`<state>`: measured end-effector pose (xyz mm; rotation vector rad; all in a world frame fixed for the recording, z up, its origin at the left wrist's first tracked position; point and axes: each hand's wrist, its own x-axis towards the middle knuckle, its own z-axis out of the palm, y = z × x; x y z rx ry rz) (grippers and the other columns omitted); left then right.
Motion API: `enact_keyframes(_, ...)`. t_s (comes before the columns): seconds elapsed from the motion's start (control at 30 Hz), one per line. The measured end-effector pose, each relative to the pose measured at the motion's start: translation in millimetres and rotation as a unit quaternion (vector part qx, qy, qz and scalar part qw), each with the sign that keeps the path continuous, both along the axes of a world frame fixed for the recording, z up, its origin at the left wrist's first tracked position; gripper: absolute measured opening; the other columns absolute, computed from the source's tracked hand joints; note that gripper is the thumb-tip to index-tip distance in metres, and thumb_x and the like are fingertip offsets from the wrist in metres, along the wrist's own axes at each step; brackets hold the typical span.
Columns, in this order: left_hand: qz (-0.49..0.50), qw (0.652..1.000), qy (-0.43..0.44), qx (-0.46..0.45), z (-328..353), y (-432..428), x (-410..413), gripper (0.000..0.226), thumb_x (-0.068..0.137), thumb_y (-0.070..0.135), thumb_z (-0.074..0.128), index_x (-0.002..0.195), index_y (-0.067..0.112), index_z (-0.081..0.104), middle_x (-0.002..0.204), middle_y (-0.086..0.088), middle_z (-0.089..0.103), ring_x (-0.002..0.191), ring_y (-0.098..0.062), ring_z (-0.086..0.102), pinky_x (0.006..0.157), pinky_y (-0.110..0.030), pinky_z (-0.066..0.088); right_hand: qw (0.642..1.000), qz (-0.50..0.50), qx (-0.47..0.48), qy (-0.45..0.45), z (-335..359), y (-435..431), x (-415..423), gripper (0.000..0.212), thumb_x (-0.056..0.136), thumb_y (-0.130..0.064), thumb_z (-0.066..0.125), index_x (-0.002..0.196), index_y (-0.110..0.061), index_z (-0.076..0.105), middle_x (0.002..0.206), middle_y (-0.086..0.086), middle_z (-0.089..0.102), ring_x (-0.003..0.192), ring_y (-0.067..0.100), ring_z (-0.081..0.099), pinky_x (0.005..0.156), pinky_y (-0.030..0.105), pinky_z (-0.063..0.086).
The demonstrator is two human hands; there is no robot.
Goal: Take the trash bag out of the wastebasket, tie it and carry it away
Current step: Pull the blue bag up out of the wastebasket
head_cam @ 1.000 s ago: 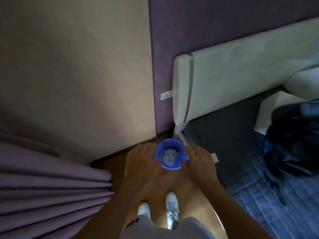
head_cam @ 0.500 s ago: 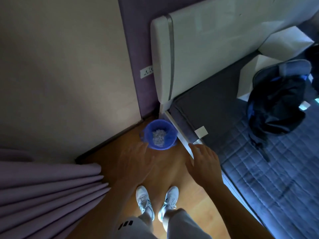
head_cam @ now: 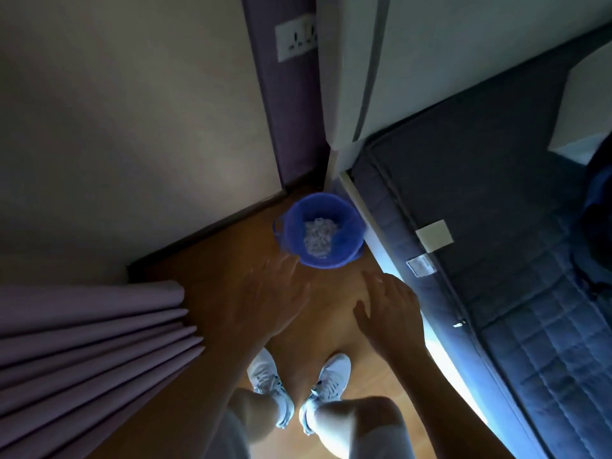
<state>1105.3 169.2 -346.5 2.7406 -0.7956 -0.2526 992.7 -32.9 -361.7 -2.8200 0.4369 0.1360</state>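
Observation:
A small wastebasket lined with a blue trash bag (head_cam: 294, 226) stands on the wooden floor in the corner between the wall and the bed. Crumpled white paper (head_cam: 318, 237) lies inside it. My left hand (head_cam: 268, 293) hovers blurred just short of the basket's near left rim, fingers spread, holding nothing. My right hand (head_cam: 392, 309) is lower right of the basket, beside the bed's edge, fingers apart and empty. Neither hand touches the bag.
A bed with a dark quilted mattress (head_cam: 496, 260) and a white headboard (head_cam: 430, 61) fills the right side. Purple curtain folds (head_cam: 89, 332) hang at the left. A wall socket (head_cam: 296, 38) sits above the basket. My feet in white shoes (head_cam: 298, 389) stand on the floor.
The view has dropped closer to the basket. Both hands, level with the basket's sides a second ago, now sit nearer me than it and stay open.

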Motion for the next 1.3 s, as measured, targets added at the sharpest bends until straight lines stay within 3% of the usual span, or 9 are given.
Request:
enact_keyframes(0.23,-0.058,0.998,0.006,-0.002,-165.9,-23.1,26.2,0.056,0.081,0.049,0.055,0.124,0.014,0.064,0.122,-0.009,0.069,0.106,-0.027,0.067,0.09,-0.043,0.053,0.999,-0.039,-0.015,-0.035,-174.3,-18.5,24.6,0.046,0.075,-0.019,0.069,0.121,-0.012,0.065,0.117,0.01,0.071,0.106,0.032,0.066,0.091,0.042,0.05)
enact_keyframes(0.4,-0.108,0.993,-0.028,-0.028,-287.9,-47.3,42.1,0.053,0.083,0.051,0.061,0.125,0.018,0.063,0.127,-0.008,0.066,0.111,-0.028,0.064,0.094,-0.048,0.048,0.992,-0.106,-0.036,-0.053,-293.0,-36.2,39.4,0.04,0.087,-0.018,0.044,0.119,-0.012,0.067,0.115,0.011,0.072,0.101,0.033,0.068,0.083,0.042,0.052)
enact_keyframes(0.6,-0.11,0.991,-0.076,-0.023,-350.9,-60.5,52.5,0.054,0.093,0.056,0.045,0.132,0.023,0.059,0.134,-0.006,0.061,0.122,-0.028,0.056,0.103,-0.054,0.04,0.985,-0.16,-0.019,-0.069,-378.2,-54.2,58.5,0.041,0.086,-0.037,0.038,0.108,-0.014,0.065,0.098,0.012,0.071,0.085,0.036,0.067,0.07,0.044,0.054)
enact_keyframes(0.7,-0.105,0.992,-0.069,0.005,-365.9,-63.8,57.8,0.059,0.09,0.059,0.038,0.132,0.024,0.059,0.137,-0.008,0.06,0.126,-0.03,0.055,0.107,-0.059,0.037,0.972,-0.216,0.037,-0.082,-394.1,-53.9,64.9,0.048,0.094,-0.041,0.031,0.121,-0.017,0.062,0.11,0.011,0.07,0.098,0.034,0.066,0.079,0.045,0.055)
enact_keyframes(0.8,-0.099,0.993,-0.059,0.027,-371.1,-64.6,58.8,0.064,0.089,0.064,0.031,0.134,0.027,0.058,0.142,-0.006,0.056,0.131,-0.029,0.052,0.109,-0.063,0.031,0.946,-0.296,0.12,-0.045,-408.3,-55.0,71.5,0.043,0.101,-0.047,0.034,0.132,-0.026,0.054,0.128,0.004,0.064,0.111,0.026,0.064,0.088,0.04,0.05)
enact_keyframes(0.97,-0.097,0.993,-0.056,0.037,-382.8,-63.5,57.2,0.067,0.091,0.068,0.024,0.134,0.03,0.057,0.141,-0.005,0.057,0.132,-0.029,0.051,0.11,-0.063,0.026,0.875,-0.405,0.264,-0.027,-437.8,-64.1,97.1,0.036,0.098,-0.044,0.051,0.123,-0.02,0.06,0.117,0.009,0.072,0.102,0.028,0.068,0.088,0.044,0.055)
enact_keyframes(1.07,-0.102,0.992,-0.054,0.044,-388.3,-65.2,59.2,0.07,0.091,0.071,0.022,0.132,0.029,0.06,0.141,-0.005,0.058,0.133,-0.028,0.05,0.112,-0.062,0.02,0.815,-0.46,0.342,-0.083,-441.4,-66.2,107.4,0.011,0.096,-0.025,0.059,0.091,-0.019,0.067,0.097,0.008,0.074,0.089,0.025,0.067,0.088,0.046,0.055)
enact_keyframes(1.13,-0.11,0.991,-0.054,0.052,-388.8,-65.4,59.9,0.072,0.092,0.072,0.018,0.132,0.029,0.06,0.141,-0.006,0.059,0.132,-0.029,0.051,0.112,-0.059,0.015,0.802,-0.463,0.349,-0.142,-433.6,-63.0,104.0,0.024,0.097,-0.02,0.057,0.076,-0.025,0.066,0.08,-0.001,0.07,0.078,0.021,0.065,0.081,0.044,0.056)
enact_keyframes(1.3,-0.108,0.992,-0.043,0.048,-387.1,-65.9,62.8,0.075,0.092,0.073,0.016,0.13,0.028,0.063,0.139,-0.006,0.06,0.131,-0.03,0.053,0.111,-0.063,0.023,0.746,-0.467,0.383,-0.279,-380.6,-50.5,81.1,0.017,0.101,-0.022,0.051,0.096,-0.011,0.064,0.084,0.0,0.067,0.074,0.003,0.064,0.065,0.018,0.048)
